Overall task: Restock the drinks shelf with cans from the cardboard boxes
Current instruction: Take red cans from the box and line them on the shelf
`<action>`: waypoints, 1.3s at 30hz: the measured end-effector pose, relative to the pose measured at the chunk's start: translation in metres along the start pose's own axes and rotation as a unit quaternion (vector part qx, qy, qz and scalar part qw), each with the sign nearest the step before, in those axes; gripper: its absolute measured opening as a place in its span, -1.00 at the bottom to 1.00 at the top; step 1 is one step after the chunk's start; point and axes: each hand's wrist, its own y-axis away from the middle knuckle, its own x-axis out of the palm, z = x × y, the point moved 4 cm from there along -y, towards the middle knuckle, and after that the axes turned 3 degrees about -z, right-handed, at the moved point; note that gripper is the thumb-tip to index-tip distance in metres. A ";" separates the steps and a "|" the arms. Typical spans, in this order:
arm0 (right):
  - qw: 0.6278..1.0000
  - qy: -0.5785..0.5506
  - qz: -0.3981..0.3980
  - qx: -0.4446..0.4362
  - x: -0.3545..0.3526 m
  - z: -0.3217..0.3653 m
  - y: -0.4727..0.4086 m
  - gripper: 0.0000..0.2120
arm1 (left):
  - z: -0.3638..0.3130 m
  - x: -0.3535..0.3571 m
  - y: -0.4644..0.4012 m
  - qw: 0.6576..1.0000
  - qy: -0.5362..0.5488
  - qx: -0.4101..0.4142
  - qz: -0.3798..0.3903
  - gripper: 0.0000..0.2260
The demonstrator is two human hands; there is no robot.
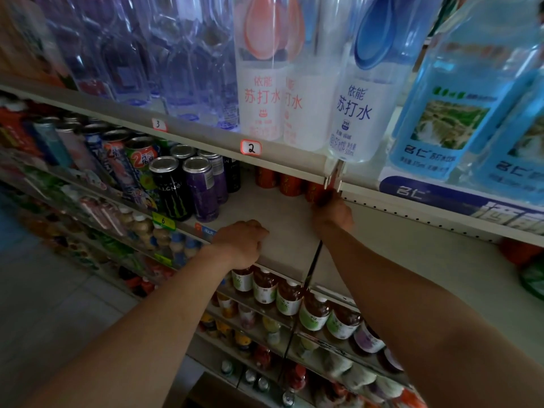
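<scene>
The drinks shelf [288, 231] is a pale board, mostly bare in the middle. Three red cans [290, 185] stand in a row at its back, under the shelf above. My right hand [334, 213] reaches deep in and grips the rightmost red can [313, 194]; its fingers are mostly hidden behind the back of the hand. My left hand [243, 241] rests on the shelf's front edge with its fingers loosely curled, holding nothing. Black and purple tall cans [188, 187] stand on the shelf's left part.
Water bottles [294, 98] fill the shelf above, whose front rail [250, 148] hangs low over the red cans. Tea bottles [288, 298] line the shelf below. More red cans [518, 250] sit far right. A brown box edge [206, 390] shows on the floor.
</scene>
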 end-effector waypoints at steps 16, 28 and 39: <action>0.981 -0.153 -0.038 -0.113 -0.041 0.024 0.078 -0.44 | 0.008 0.001 0.063 0.930 0.173 0.039 -0.323 -0.70; 0.855 -0.103 0.397 -0.318 0.146 -0.060 0.319 -0.90 | 0.116 0.268 0.200 0.817 0.385 -0.341 -0.259 -0.66; 0.715 0.201 0.630 -0.225 0.437 -0.405 0.413 -0.78 | 0.077 0.668 0.289 0.559 0.530 -0.628 -0.112 -0.94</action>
